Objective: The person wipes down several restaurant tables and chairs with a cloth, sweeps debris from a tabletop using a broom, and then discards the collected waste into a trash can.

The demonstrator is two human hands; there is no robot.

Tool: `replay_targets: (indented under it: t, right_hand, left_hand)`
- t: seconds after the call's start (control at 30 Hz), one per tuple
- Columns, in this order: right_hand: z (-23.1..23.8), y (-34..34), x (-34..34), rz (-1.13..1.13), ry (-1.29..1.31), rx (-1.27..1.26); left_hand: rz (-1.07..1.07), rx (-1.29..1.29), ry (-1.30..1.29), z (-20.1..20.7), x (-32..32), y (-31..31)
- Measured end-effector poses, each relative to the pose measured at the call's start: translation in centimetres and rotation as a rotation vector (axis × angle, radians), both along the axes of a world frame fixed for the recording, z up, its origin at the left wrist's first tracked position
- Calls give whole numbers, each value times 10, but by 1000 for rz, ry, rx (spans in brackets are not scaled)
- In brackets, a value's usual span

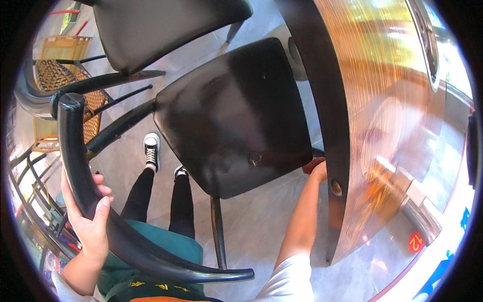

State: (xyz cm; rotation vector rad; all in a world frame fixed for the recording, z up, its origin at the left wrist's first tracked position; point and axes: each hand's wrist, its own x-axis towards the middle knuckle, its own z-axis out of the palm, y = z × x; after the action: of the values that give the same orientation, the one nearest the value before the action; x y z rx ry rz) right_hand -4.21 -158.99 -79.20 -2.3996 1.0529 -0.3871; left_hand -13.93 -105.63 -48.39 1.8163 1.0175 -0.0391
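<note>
A black chair with a padded seat [231,121] stands before me, close to the wooden table [382,75]. My left hand [90,211] is wrapped round the chair's curved black backrest [136,246], thumb on the near side. Low at the seat's front right corner, beside the table edge, is my right hand [319,172]. It looks closed, with a dark reddish-brown patch at its fingers; whether that is a cloth or shaded fingers I cannot make out. The seat shows a small torn spot [255,159] near that corner.
A second black chair [161,30] stands at the far left, and a woven-seat chair [55,75] behind it. The glossy table takes up the right side, with a red round sticker [416,242] at its near right. Grey tiled floor [251,226] shows below the seat.
</note>
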Motion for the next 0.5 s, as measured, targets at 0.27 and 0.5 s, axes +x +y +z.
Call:
replay_targets:
  t: [0.27, 0.5]
  right_hand:
    - [15, 241, 153, 689, -146, -69]
    - [53, 412, -12, 1875, -25, -144]
  left_hand:
    - [25, -67, -69, 0, 1, -1]
    - [105, -143, -30, 0, 5, 3]
